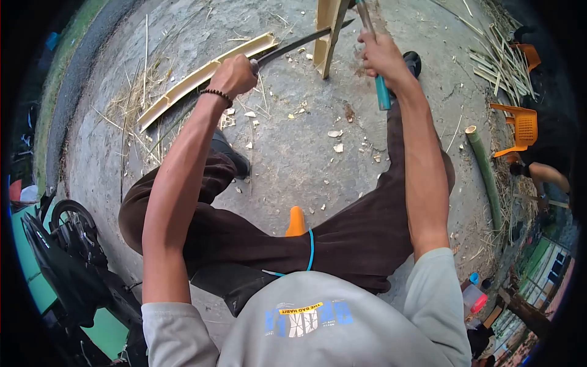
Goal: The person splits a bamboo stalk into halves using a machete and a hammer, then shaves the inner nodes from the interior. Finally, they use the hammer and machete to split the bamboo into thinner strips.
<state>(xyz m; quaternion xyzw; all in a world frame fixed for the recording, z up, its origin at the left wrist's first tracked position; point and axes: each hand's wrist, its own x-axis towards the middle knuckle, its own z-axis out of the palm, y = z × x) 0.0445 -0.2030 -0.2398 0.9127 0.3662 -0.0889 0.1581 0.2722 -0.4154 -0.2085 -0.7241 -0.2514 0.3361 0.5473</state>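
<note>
My left hand (234, 74), with a beaded bracelet at the wrist, is closed around the handle of a machete (293, 46). The dark blade points up and right, crossing a standing piece of split bamboo (329, 43); it appears lodged in it. My right hand (384, 58) is wrapped around the shaft of a hammer (382, 95) with a teal grip. The hammer's head is at the top edge by the bamboo, mostly out of view. Beneath my left forearm, another split bamboo length (202, 82) lies on the concrete ground.
Bamboo chips (338, 148) litter the ground between my legs. On the right are a green bamboo pole (485, 174), a pile of strips (501, 70), an orange plastic chair (523, 127) and another person's arm (549, 177). A motorcycle (73, 263) stands at left.
</note>
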